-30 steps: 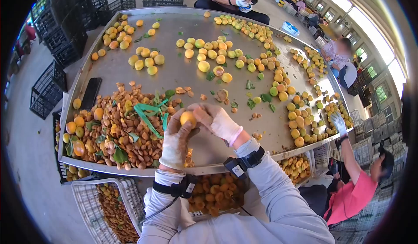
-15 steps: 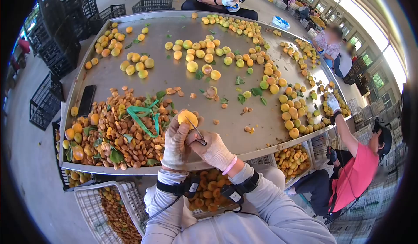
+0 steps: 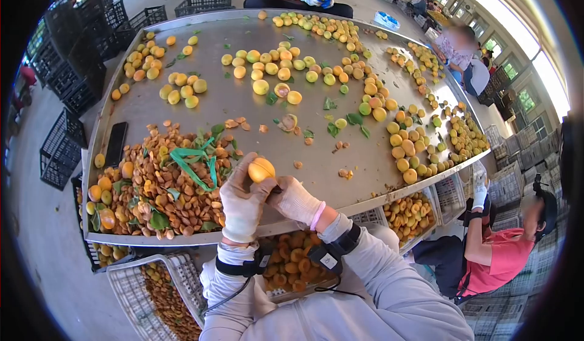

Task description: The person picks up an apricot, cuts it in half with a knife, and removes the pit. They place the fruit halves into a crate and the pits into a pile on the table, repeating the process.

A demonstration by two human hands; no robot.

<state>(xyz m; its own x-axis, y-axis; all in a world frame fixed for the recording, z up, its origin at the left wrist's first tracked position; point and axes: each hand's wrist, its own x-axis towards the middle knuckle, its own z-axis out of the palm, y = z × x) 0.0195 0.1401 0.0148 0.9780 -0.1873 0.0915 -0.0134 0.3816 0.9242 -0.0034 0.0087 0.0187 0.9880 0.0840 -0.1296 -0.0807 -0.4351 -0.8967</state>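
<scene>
Gloved in white, my left hand (image 3: 243,201) grips a whole orange apricot (image 3: 261,169) between thumb and fingers, above the table's near edge. A thin dark line runs down the apricot's skin. My right hand (image 3: 295,200), also gloved, is closed beside it, touching or nearly touching the left thumb. It holds a small knife, now almost wholly hidden by the fingers, with only a dark bit showing. Left of my hands lies a heap of brown apricot stones (image 3: 176,189) with leaves and a green ribbon (image 3: 193,163) on it.
A metal-topped table (image 3: 243,134) with a raised rim carries scattered apricots (image 3: 283,55) and a black phone (image 3: 116,144). Below are a crate of halved apricots (image 3: 407,213) and a white crate (image 3: 131,286) of stones. A person in pink (image 3: 496,262) sits at right; another sits across.
The apricot has turned in my left hand, and the knife blade that showed against it is out of sight. The person in pink has drawn an arm back from the table.
</scene>
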